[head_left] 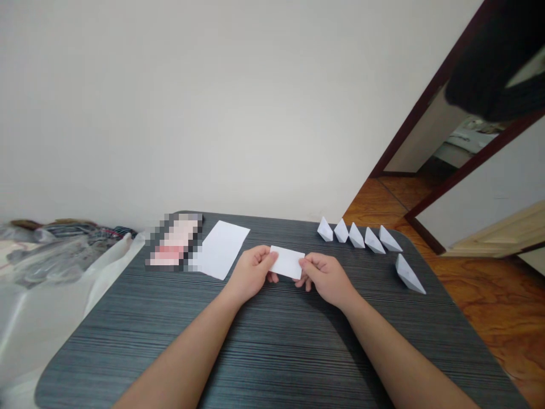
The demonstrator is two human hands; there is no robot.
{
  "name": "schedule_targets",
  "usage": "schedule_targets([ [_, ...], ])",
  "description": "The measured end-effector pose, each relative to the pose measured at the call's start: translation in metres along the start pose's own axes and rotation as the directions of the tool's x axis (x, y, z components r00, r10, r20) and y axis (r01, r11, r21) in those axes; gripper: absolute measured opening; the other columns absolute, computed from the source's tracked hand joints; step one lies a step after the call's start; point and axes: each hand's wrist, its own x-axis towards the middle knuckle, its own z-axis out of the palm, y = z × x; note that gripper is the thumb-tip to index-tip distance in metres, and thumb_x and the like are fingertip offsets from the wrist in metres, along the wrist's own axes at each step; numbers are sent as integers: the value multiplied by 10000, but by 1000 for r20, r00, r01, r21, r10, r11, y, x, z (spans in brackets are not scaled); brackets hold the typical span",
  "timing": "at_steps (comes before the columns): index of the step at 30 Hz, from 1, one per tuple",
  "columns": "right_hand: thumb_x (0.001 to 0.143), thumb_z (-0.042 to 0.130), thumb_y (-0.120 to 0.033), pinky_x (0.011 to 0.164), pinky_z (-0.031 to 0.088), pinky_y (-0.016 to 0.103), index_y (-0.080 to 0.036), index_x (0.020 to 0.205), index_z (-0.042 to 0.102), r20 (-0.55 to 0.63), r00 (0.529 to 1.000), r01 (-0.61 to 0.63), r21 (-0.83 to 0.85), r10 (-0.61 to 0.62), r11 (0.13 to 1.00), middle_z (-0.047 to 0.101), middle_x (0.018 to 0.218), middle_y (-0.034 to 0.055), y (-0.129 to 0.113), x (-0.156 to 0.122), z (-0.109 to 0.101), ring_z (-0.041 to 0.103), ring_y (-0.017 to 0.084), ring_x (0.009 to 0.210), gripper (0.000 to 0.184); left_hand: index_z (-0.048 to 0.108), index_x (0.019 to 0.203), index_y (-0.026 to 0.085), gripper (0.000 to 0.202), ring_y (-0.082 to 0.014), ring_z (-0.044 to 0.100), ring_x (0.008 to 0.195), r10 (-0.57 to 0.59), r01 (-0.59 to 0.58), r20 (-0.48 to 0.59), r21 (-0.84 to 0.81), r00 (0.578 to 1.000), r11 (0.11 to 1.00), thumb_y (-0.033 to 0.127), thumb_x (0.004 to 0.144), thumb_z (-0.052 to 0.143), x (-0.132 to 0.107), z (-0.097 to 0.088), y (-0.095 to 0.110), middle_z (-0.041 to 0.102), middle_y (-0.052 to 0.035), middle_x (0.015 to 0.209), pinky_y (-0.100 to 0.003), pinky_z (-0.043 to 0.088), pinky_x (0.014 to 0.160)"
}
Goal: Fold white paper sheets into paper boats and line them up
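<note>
A small folded white paper (pixel 287 262) is held just above the dark striped table (pixel 272 341). My left hand (pixel 252 274) pinches its left edge, and my right hand (pixel 326 277) pinches its right edge. Both hands are closed on the paper near the table's far middle. A flat white sheet (pixel 222 248) lies to the left of my left hand.
Several folded white paper boats (pixel 361 236) stand in a row at the table's far right, with one more (pixel 409 274) nearer the right edge. A blurred-out pinkish object (pixel 174 241) lies at the far left. Cloth and plastic (pixel 51 250) lie left of the table. Wooden floor and a doorway are at right.
</note>
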Motion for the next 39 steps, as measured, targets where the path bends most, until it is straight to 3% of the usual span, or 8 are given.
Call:
schedule_targets([
  [7,884,449,-363,456,428,223,-153,716,584,82,996,36,-30,-33,999,650,629,33,-3,-1,1,540,102,460,301,554,879,123,296,-106,540,484,-3,4,12,-99,1000,995,407,848,473,3,1,-6,592,-11,580,-205,413,480],
  [9,878,463,-316,456,425,220,-168,914,594,62,996,70,-41,-67,997,639,678,17,-1,0,1,528,101,478,201,562,873,122,300,-98,525,470,-3,2,-16,-82,1000,997,407,848,472,4,0,-8,585,-8,573,-196,394,463],
  [11,864,480,-271,457,425,220,-206,1155,504,24,994,106,-34,-105,994,639,781,19,2,1,0,534,109,525,299,569,875,122,304,-95,520,466,-13,11,-17,-76,1000,997,408,849,469,5,-1,-9,585,-9,578,-193,386,455],
  [13,848,496,-239,472,427,226,-234,1227,463,23,990,139,-55,-138,989,629,842,22,3,1,0,530,113,552,380,577,871,120,309,-94,518,462,-28,27,-7,-80,1000,996,408,847,468,4,-1,-9,589,-13,584,-193,385,452],
  [18,818,542,-230,538,426,249,-216,1095,590,28,986,167,-138,-164,976,609,782,18,4,2,-2,525,125,585,282,579,851,124,302,-90,514,458,-44,45,13,-106,999,993,406,841,471,4,0,-7,597,-14,607,-196,391,449],
  [25,811,555,-251,552,414,249,-206,1001,562,-39,983,177,-95,-181,980,595,763,14,4,0,-2,533,137,624,195,560,872,128,290,-97,531,476,-20,25,60,-80,998,996,399,853,458,2,0,-4,593,-14,616,-199,394,459],
  [29,824,536,-264,544,392,246,-203,855,569,-61,979,181,-176,-194,968,558,680,-3,-1,-1,-2,511,136,595,77,555,853,138,272,-107,538,479,-19,24,104,-48,994,999,391,855,455,0,2,-1,579,-2,562,-203,403,473],
  [39,849,497,-286,536,364,248,-203,752,527,-139,961,185,-321,-239,929,515,615,-14,-5,1,-1,485,141,569,131,538,858,146,230,-118,578,536,-4,12,211,-37,977,999,366,856,472,-3,4,7,602,-10,605,-223,442,526],
])
